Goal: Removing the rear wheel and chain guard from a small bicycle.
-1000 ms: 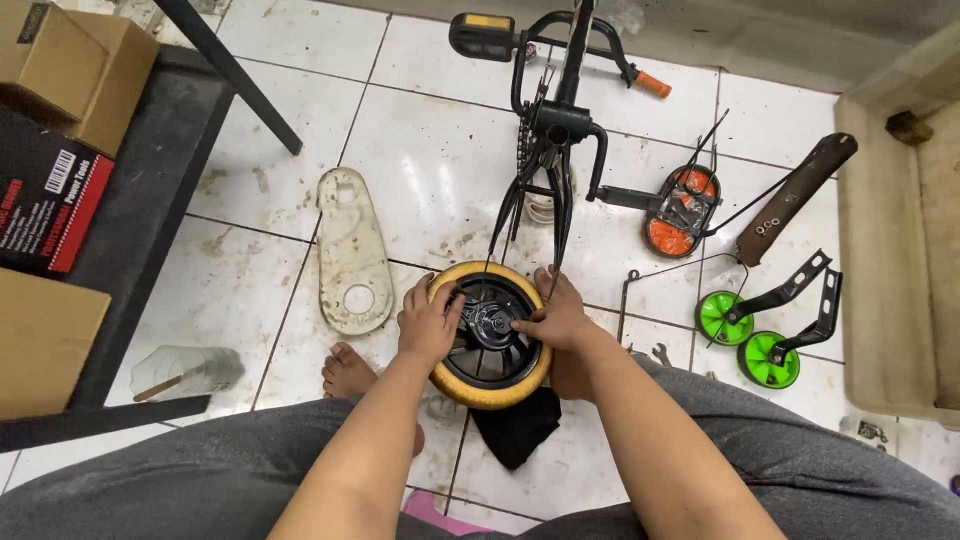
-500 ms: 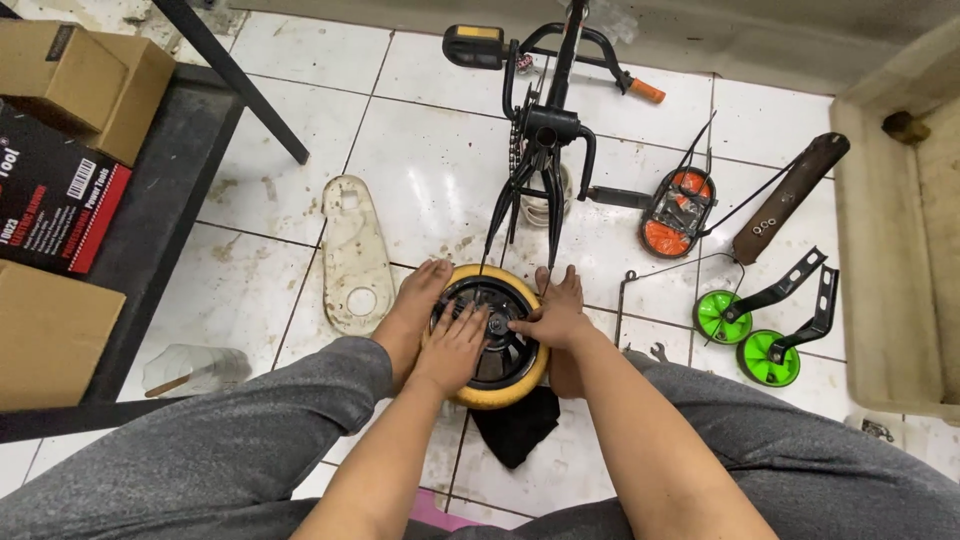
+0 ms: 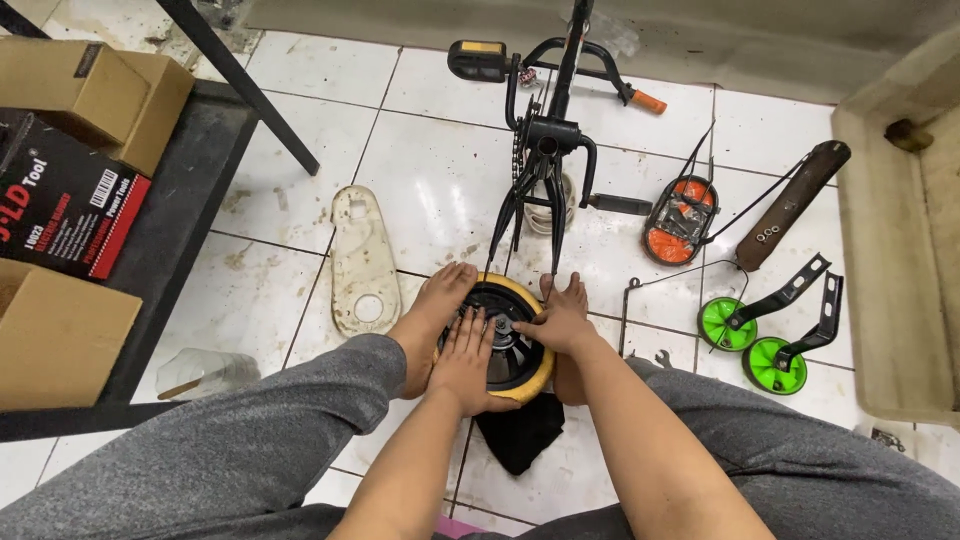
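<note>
Small wheel (image 3: 505, 350), yellow rubber tyre around black plastic hub, lies flat on dirty white tiled floor (image 3: 430, 170), pinned between two bare feet just below the black metal bike frame (image 3: 545, 160). Left hand (image 3: 465, 360) lies palm-down on the hub, fingers spread flat, gripping nothing; right hand (image 3: 560, 322) reaches in, fingers pinched narrow at the axle centre. Cream chain guard (image 3: 360, 262) lies left, green training wheels (image 3: 750, 345) right.

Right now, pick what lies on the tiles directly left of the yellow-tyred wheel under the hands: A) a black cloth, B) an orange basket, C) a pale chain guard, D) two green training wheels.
C: the pale chain guard lies flat on the tiles just left of the yellow-tyred wheel, which the left hand and right hand both rest on.
</note>
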